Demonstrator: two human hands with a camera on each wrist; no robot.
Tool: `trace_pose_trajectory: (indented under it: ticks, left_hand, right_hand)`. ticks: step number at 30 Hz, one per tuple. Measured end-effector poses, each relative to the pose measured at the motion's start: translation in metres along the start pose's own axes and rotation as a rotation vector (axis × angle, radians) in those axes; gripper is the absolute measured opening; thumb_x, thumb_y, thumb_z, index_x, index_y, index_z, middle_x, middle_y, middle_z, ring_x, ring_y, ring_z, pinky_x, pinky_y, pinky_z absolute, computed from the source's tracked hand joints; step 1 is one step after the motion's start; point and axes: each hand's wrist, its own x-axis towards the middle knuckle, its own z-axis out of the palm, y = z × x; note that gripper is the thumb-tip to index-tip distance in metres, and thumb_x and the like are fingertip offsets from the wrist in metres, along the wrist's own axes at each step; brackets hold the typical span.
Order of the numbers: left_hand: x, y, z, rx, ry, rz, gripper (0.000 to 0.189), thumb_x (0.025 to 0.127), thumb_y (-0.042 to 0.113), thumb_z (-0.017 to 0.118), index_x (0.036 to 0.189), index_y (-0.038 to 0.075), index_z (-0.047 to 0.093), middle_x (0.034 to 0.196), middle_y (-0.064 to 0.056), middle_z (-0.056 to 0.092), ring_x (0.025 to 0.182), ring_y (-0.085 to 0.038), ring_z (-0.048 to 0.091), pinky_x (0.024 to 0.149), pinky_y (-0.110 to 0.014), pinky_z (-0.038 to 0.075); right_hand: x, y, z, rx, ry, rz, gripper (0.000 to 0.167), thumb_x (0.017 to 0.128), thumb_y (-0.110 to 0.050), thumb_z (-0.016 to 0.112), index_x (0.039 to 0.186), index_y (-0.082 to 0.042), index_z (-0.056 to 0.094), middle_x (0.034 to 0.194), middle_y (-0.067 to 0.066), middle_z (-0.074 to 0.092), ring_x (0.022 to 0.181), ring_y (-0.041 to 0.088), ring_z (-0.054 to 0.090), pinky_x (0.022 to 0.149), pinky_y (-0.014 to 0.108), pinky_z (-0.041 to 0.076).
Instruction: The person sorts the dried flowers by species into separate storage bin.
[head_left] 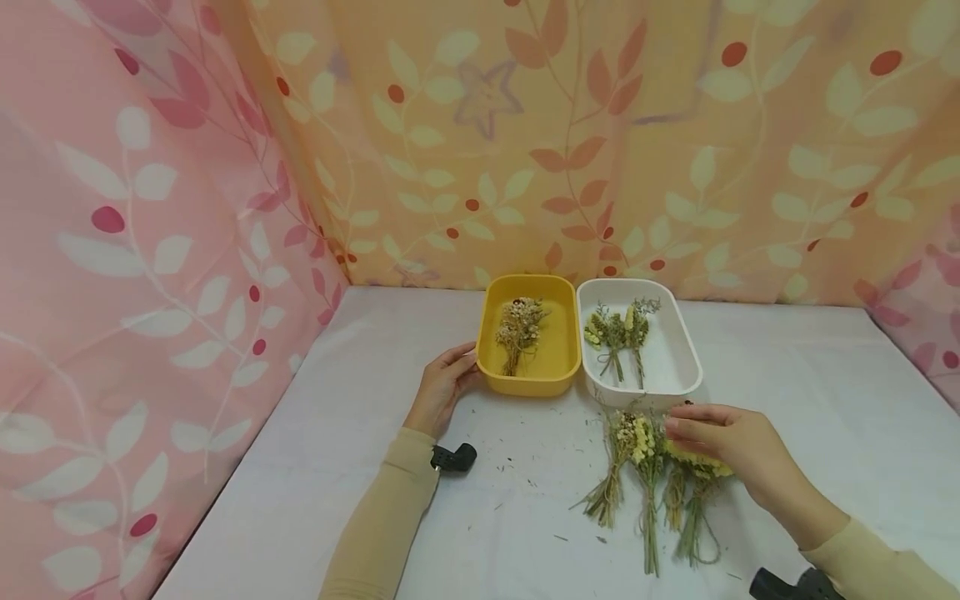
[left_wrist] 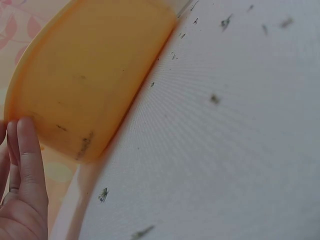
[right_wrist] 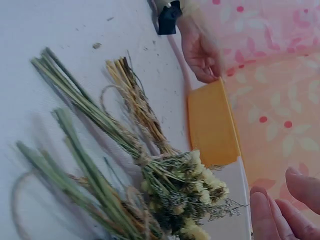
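My left hand [head_left: 437, 392] touches the left wall of a yellow plastic box [head_left: 528, 387] with its fingertips, the fingers fairly straight in the left wrist view. A bunch of small dried flowers [head_left: 519, 325] lies inside that box. My right hand [head_left: 742, 446] hovers over bunches of dried flowers on the table, thumb and fingers apart, with nothing seen between them. Beneath it is a yellow-headed bunch [head_left: 697, 471], partly hidden. Further left lie a pale yellow bunch [head_left: 647, 450] and a beige one [head_left: 617, 458], all with twine-tied stems.
A white box [head_left: 686, 367] stands against the yellow one's right side, holding two small bunches [head_left: 615, 329]. Plant crumbs [head_left: 510, 462] are scattered on the white tablecloth [head_left: 525, 533]. Patterned curtains [head_left: 420, 167] hang behind and at both sides.
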Motion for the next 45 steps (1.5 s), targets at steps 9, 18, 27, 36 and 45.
trace_pose_trajectory:
  ticks: [9, 18, 27, 36, 45]
  left_hand:
    - [0.001, 0.000, -0.003, 0.000, 0.021, -0.009, 0.031, 0.096, 0.006, 0.064, 0.127, 0.004, 0.066, 0.114, -0.017, 0.065, 0.088, -0.014, 0.067, 0.082, -0.023, 0.060]
    - [0.000, 0.002, -0.001, 0.009, 0.020, -0.023, 0.034, 0.095, 0.007, 0.065, 0.129, 0.002, 0.064, 0.116, -0.019, 0.065, 0.090, -0.015, 0.067, 0.086, -0.025, 0.059]
    - [-0.001, 0.002, 0.000, 0.008, 0.012, -0.029, 0.034, 0.096, 0.007, 0.065, 0.129, 0.004, 0.064, 0.107, -0.009, 0.067, 0.088, -0.012, 0.067, 0.085, -0.025, 0.059]
    - [-0.001, 0.003, -0.001, 0.003, 0.020, -0.038, 0.033, 0.095, 0.007, 0.065, 0.128, 0.005, 0.065, 0.107, -0.010, 0.066, 0.086, -0.011, 0.067, 0.084, -0.023, 0.059]
    - [-0.001, 0.004, 0.000, 0.008, 0.018, -0.036, 0.035, 0.095, 0.007, 0.065, 0.130, 0.003, 0.064, 0.111, -0.013, 0.066, 0.085, -0.011, 0.068, 0.084, -0.024, 0.059]
  right_hand:
    - [-0.008, 0.016, 0.007, 0.029, -0.040, 0.011, 0.047, 0.095, -0.027, 0.068, 0.128, 0.006, 0.062, 0.103, -0.001, 0.077, 0.090, 0.006, 0.073, 0.084, 0.025, 0.061]
    - [-0.015, 0.031, 0.017, 0.017, -0.050, 0.124, 0.047, 0.092, -0.031, 0.072, 0.124, 0.003, 0.067, 0.103, 0.003, 0.077, 0.089, 0.009, 0.074, 0.082, 0.029, 0.061]
    - [-0.020, 0.045, 0.021, 0.044, -0.033, 0.159, 0.047, 0.089, -0.028, 0.075, 0.121, 0.005, 0.067, 0.104, 0.007, 0.077, 0.090, 0.012, 0.075, 0.081, 0.028, 0.062]
    - [-0.022, 0.058, 0.025, 0.080, -0.117, 0.115, 0.045, 0.092, -0.023, 0.072, 0.121, 0.010, 0.065, 0.105, 0.013, 0.076, 0.092, 0.016, 0.075, 0.082, 0.029, 0.062]
    - [-0.024, 0.059, 0.031, 0.069, -0.121, 0.112, 0.045, 0.090, -0.021, 0.074, 0.119, 0.012, 0.065, 0.109, 0.016, 0.075, 0.091, 0.017, 0.075, 0.080, 0.028, 0.062]
